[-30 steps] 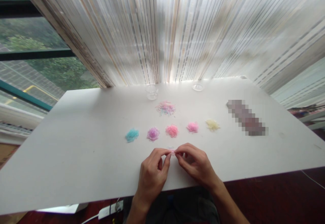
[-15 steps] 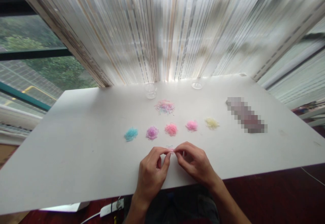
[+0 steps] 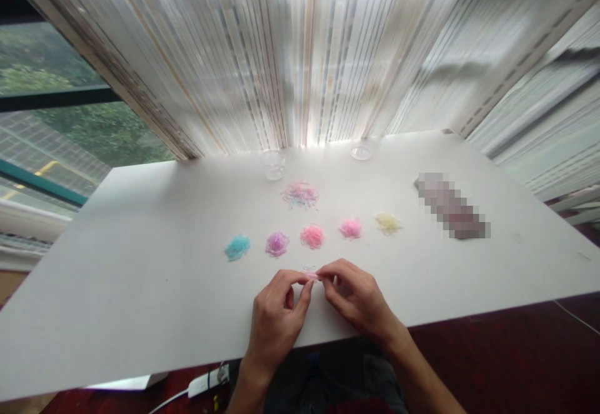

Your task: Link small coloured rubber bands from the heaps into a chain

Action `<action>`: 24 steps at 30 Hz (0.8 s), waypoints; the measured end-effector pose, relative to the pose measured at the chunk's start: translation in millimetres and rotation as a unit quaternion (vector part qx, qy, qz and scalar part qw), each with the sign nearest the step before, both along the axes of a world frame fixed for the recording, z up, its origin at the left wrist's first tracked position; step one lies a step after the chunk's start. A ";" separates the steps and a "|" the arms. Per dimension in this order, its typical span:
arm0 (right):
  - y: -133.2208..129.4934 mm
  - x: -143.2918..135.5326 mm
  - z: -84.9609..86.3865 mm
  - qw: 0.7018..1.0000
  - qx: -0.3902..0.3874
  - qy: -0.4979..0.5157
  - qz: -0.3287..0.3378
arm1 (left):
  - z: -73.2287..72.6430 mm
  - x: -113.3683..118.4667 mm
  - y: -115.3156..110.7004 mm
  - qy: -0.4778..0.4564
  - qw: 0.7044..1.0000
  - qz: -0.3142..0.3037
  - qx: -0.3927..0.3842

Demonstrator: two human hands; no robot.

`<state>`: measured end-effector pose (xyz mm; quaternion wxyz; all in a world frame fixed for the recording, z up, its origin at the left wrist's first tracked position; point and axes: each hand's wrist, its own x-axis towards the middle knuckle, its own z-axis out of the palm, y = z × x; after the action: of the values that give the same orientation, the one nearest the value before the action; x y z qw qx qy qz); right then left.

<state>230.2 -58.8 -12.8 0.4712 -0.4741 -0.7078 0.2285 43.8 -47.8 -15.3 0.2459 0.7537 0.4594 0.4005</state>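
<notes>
My left hand (image 3: 281,311) and my right hand (image 3: 354,295) meet near the table's front edge, thumb and forefinger of each pinched. Between the fingertips are thin pink elastic bands (image 3: 310,274), partly hidden by the fingers. Just beyond lies a row of small heaps of what look like thin elastic bands: a blue heap (image 3: 237,247), a purple heap (image 3: 277,244), a coral-pink heap (image 3: 312,236), a light pink heap (image 3: 350,228) and a yellow heap (image 3: 388,223). Behind them spreads a mixed-colour heap (image 3: 300,195).
A clear plastic cup (image 3: 273,167) and a clear round lid (image 3: 360,152) stand at the back of the white table (image 3: 140,276). To the right lies a pixelated long object (image 3: 452,207). Striped curtains (image 3: 290,57) hang behind. A white power strip (image 3: 209,383) is below the front edge.
The view has shifted slightly, so the table and heaps sit a little further left and higher. Both hands keep nearly the same pinched pose around the pink bands.
</notes>
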 end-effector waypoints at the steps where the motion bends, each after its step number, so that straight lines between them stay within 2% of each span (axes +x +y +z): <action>1: 0.1 -0.1 0.1 1.000 -0.001 0.002 0.000 | -0.3 -0.2 0.0 -0.001 1.000 -0.001 0.001; 11: 0.2 -0.1 -2.1 1.000 0.010 0.002 -0.005 | -0.1 0.1 2.2 -0.002 1.000 -0.003 -0.003; 18: -3.3 1.1 -0.1 0.999 -0.003 -0.043 -0.021 | 0.8 -0.2 1.2 0.006 1.000 -0.014 0.004; 21: -5.6 8.0 6.0 0.998 -0.002 -0.066 -0.018 | 1.1 0.0 1.3 0.012 1.000 -0.027 0.004; 24: -5.6 27.2 13.3 0.997 0.001 -0.077 -0.019 | 2.3 0.4 2.2 0.011 0.999 -0.042 0.013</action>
<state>257.5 -64.5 0.5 0.4203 -0.5032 -0.7329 0.1817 44.2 -45.6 -13.0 0.2476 0.7802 0.4244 0.3872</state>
